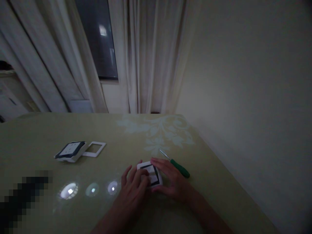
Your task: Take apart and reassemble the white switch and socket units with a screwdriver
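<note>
A small white square switch module (151,174) with dark inner edges lies on the greenish table (102,195). Both hands are on it. My left hand (133,186) rests over its left side, fingers curled against it. My right hand (170,180) cups its right and far side, fingers bent round the edge. A green-handled screwdriver (179,167) lies just right of my right hand, its thin metal shaft pointing away to the left.
A second switch unit (70,151) and a loose white frame (94,149) lie at the left middle of the table. Curtains and a dark window stand beyond the far edge. A plain wall runs along the right. Lamp reflections shine on the tabletop.
</note>
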### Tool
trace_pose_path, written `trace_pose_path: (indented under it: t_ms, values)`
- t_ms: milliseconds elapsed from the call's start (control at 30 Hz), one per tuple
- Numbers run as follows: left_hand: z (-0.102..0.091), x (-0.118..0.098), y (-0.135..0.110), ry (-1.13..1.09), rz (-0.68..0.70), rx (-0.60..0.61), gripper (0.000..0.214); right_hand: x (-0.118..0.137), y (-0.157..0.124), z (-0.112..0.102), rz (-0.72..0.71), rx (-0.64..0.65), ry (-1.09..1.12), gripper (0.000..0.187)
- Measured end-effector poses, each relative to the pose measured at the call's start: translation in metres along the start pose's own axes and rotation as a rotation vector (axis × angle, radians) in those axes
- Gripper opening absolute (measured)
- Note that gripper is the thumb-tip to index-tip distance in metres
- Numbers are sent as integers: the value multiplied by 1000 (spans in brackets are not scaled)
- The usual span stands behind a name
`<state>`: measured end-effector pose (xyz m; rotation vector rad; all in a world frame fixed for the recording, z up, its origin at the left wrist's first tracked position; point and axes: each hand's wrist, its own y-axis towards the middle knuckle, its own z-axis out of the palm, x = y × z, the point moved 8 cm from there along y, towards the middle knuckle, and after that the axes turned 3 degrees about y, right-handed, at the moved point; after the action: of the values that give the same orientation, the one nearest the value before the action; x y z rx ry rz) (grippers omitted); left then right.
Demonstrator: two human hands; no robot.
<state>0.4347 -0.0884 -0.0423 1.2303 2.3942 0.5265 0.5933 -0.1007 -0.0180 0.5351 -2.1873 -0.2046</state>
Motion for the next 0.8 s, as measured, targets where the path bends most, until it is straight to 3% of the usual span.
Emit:
trace_pose_path:
  t_ms: [267,400,567,633,800]
  values:
    - [16,7,-6,-4,-44,-100,21,-23,-10,0,47,16,50,87]
    - [20,11,-6,-76,-65,-50,22,-30,-10,4,25,57,51,86]
    - [11,21,-3,-193,-121,28,15,-33,-1,2,58,67,75,89]
    - [7,30,-3,-223,-176,25,23,-34,3,3,84,72,114,91]
    - [11,46,-5,-272,-234,69,69,-38,6,7,147,70,213,91]
